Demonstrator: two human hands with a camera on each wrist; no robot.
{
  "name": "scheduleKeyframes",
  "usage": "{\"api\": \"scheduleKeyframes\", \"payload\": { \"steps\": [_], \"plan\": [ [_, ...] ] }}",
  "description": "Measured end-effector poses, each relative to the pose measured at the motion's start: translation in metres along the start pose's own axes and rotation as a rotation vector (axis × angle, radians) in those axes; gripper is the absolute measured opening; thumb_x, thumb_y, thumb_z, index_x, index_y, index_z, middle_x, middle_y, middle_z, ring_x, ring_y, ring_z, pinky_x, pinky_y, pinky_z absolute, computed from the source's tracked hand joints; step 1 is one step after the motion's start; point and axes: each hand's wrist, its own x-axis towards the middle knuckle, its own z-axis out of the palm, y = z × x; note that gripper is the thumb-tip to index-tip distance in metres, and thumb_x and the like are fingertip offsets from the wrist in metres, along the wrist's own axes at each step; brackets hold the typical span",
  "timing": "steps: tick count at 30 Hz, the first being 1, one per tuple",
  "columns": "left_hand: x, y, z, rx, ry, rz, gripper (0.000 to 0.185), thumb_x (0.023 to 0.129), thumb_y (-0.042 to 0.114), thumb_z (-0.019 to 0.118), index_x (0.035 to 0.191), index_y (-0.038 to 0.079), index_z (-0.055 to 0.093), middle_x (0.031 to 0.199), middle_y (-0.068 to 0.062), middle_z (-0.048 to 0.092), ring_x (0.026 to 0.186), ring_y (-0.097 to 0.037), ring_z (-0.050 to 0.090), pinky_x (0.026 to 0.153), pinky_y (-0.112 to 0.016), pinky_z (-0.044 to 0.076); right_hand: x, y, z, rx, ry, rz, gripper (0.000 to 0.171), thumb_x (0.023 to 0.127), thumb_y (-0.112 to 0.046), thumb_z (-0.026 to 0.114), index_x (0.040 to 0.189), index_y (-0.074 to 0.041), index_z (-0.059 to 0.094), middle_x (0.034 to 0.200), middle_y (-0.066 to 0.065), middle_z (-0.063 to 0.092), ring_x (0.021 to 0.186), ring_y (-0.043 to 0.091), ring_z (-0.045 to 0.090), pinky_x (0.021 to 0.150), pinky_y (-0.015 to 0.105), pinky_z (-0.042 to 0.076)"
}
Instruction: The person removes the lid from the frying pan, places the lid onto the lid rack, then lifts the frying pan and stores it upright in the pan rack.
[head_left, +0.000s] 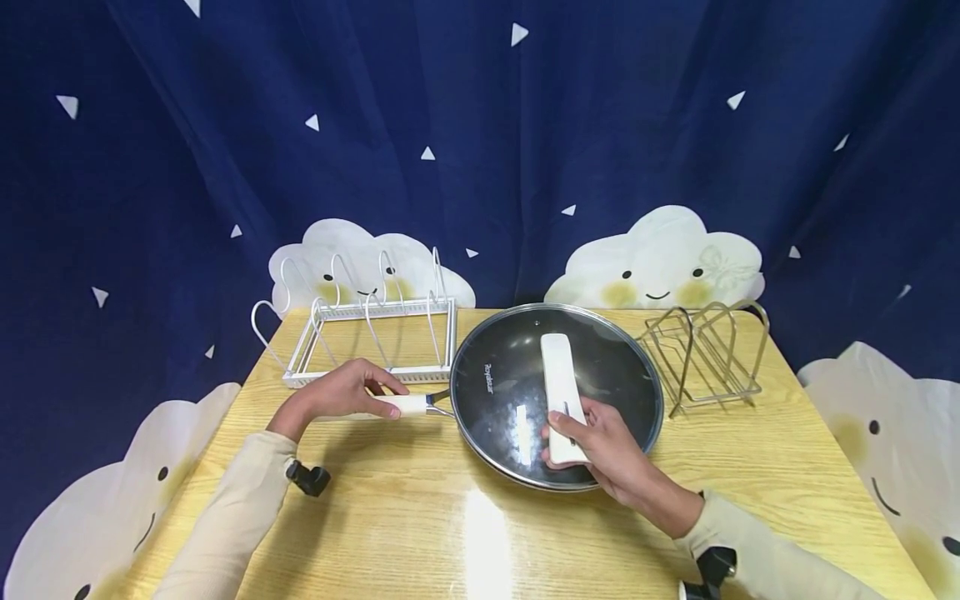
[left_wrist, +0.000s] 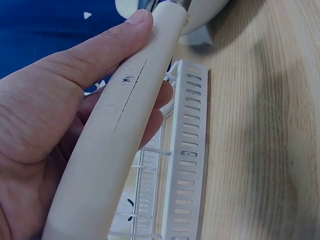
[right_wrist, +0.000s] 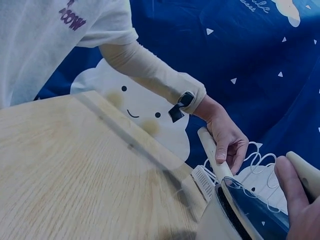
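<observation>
Right hand (head_left: 600, 450), nearest the head camera, curls thumb and fingers round the near end of the white lid handle (head_left: 562, 392), whose long axis runs near-to-far across the glass lid (head_left: 525, 375) sitting on the pan (head_left: 558, 396) at desk (head_left: 787, 467) centre. Left hand (head_left: 348, 392) wraps the pan handle (head_left: 408, 405), which points left toward the white rack (head_left: 375, 333); a metal rack (head_left: 705, 354) stands to the right.

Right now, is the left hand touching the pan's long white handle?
Touching. In the left wrist view the left hand wraps the long white pan handle, thumb pressed along its top; the head view agrees.
</observation>
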Motion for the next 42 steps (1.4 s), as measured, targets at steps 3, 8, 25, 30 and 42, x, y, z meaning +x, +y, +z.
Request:
{"api": "scheduleKeyframes", "payload": {
  "steps": [3, 8, 25, 30, 42],
  "plan": [
    [0.0, 0.0, 0.0, 0.003, 0.004, 0.001, 0.029, 0.084, 0.023, 0.086, 0.11, 0.012, 0.079, 0.101, -0.001, 0.077, 0.088, -0.019, 0.069, 0.075, -0.029, 0.055, 0.0, -0.001, 0.0, 0.0, 0.007, -0.004, 0.042, 0.104, -0.012, 0.058, 0.13, 0.015, 0.041, 0.093, 0.014, 0.069, 0.07, 0.025, 0.073, 0.073, 0.04, 0.062],
    [0.001, 0.0, 0.0, 0.008, 0.005, 0.008, 0.03, 0.083, 0.022, 0.086, 0.11, 0.011, 0.079, 0.102, -0.002, 0.077, 0.088, -0.02, 0.07, 0.076, -0.029, 0.055, -0.001, -0.004, -0.001, -0.003, 0.012, -0.013, 0.042, 0.104, -0.012, 0.058, 0.13, 0.016, 0.04, 0.093, 0.013, 0.069, 0.07, 0.024, 0.072, 0.073, 0.041, 0.062],
    [0.004, 0.01, 0.003, 0.012, 0.096, 0.035, 0.039, 0.092, 0.031, 0.078, 0.122, 0.007, 0.072, 0.116, -0.007, 0.074, 0.106, -0.023, 0.07, 0.093, -0.039, 0.057, -0.007, -0.028, -0.01, -0.088, 0.002, -0.078, 0.036, 0.104, -0.01, 0.059, 0.124, 0.014, 0.042, 0.088, 0.011, 0.069, 0.066, 0.025, 0.072, 0.066, 0.04, 0.062],
    [0.01, 0.023, 0.004, 0.003, 0.145, 0.065, 0.037, 0.095, 0.027, 0.075, 0.123, 0.003, 0.07, 0.117, -0.009, 0.073, 0.105, -0.019, 0.069, 0.095, -0.042, 0.056, -0.011, -0.041, -0.012, -0.106, 0.004, -0.084, 0.035, 0.103, -0.007, 0.058, 0.125, 0.014, 0.042, 0.088, 0.013, 0.07, 0.065, 0.026, 0.072, 0.065, 0.04, 0.062],
    [0.028, 0.039, 0.017, -0.016, 0.183, 0.132, 0.037, 0.096, 0.025, 0.073, 0.129, 0.008, 0.067, 0.128, -0.004, 0.068, 0.122, -0.034, 0.062, 0.105, -0.045, 0.049, -0.024, -0.071, -0.025, -0.278, 0.003, -0.087, 0.041, 0.102, -0.01, 0.061, 0.128, 0.018, 0.043, 0.09, 0.015, 0.07, 0.067, 0.031, 0.073, 0.068, 0.048, 0.062]
  ]
}}
